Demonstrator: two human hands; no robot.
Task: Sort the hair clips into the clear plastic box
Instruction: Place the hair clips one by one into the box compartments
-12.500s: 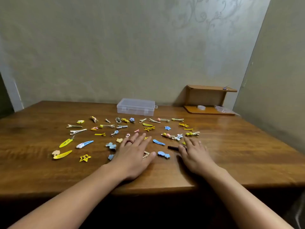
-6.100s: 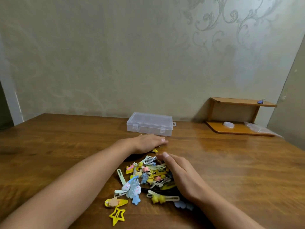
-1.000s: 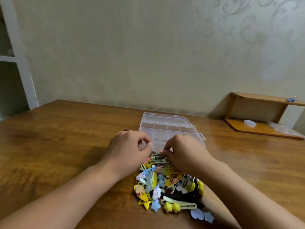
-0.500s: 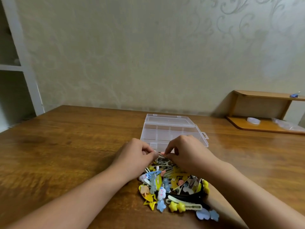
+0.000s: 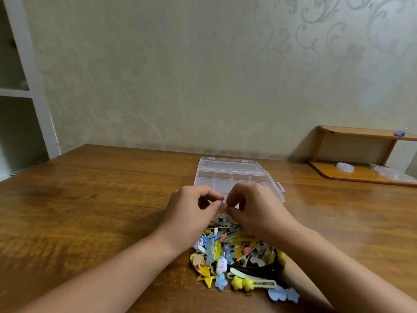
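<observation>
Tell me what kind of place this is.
Probably a room at home: patterned wallpaper, a wooden table against the wall, a small wooden desk shelf, and white shelving at the left.

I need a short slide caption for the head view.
Both hands pinch something small above the hair clip pile, before the open clear box.

Both hands hide the near part of the box, so its front compartments cannot be seen. What the left hand and the right hand pinch between the fingertips is too small and blurred to tell. The right forearm covers part of the clips. The shelf is cut off by the right edge.
</observation>
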